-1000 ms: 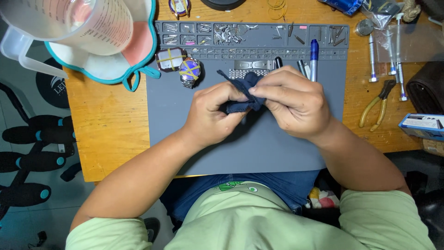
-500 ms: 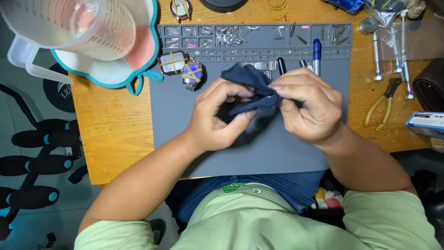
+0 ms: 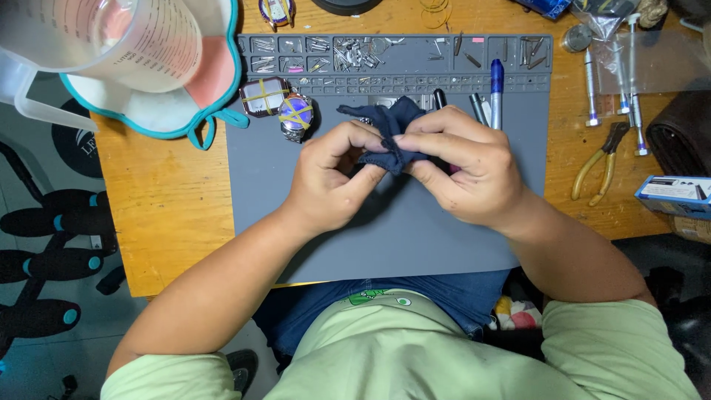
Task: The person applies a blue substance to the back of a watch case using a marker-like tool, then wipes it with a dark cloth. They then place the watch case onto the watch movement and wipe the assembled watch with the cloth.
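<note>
Fingertips of both hands pinch a bunched dark blue cloth [image 3: 391, 137], seemingly wrapping something small that cannot be seen. The left hand [image 3: 329, 178] grips from below, thumb up; the right hand [image 3: 466, 174] curls over the top. The cloth is held just above the grey work mat [image 3: 400, 237], near two banded watches [image 3: 281, 107]. Both forearms angle inward.

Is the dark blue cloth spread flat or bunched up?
Bunched up: the dark blue cloth is crumpled between left hand and right hand.
</note>
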